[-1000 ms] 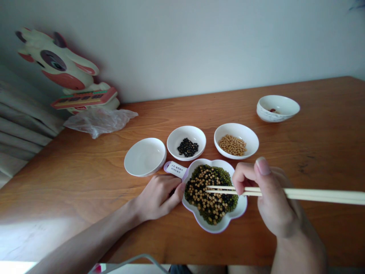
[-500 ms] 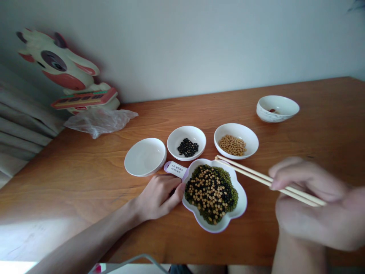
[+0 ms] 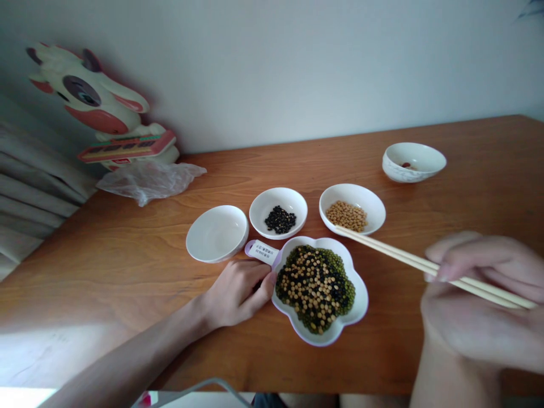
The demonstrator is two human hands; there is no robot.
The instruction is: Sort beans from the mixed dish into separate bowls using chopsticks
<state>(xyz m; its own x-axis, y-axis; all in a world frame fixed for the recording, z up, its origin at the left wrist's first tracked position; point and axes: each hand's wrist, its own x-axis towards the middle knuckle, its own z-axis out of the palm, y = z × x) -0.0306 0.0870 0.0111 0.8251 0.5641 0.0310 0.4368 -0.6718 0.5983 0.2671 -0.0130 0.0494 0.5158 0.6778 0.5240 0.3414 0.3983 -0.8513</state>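
My right hand [image 3: 480, 294], slightly blurred, is closed around a pair of pale wooden chopsticks [image 3: 399, 258]. Their tips lie close together at the front rim of a white bowl of yellow soybeans [image 3: 347, 216]; whether a bean is between them I cannot tell. My left hand [image 3: 240, 292] rests on the table with thumb and fingers closed at the left edge of a white flower-shaped dish [image 3: 361, 303], beside its labelled purple handle [image 3: 262, 251]. Green, black and yellow beans [image 3: 315, 289] lie mixed in that dish.
Behind the dish stand a white bowl of black beans [image 3: 280, 220] and a bare-bottomed white bowl [image 3: 217, 235]. Further back right is a bowl [image 3: 413, 163] with a few reddish pieces. A plastic bag [image 3: 151, 180] and cow-shaped toy keyboard [image 3: 108, 113] occupy the back left. A cable [image 3: 204, 383] crosses the front edge.
My right hand has shifted to the right, carrying the chopstick tips from above the dish's back rim to the soybean bowl's front rim. The left hand and dish stay put.
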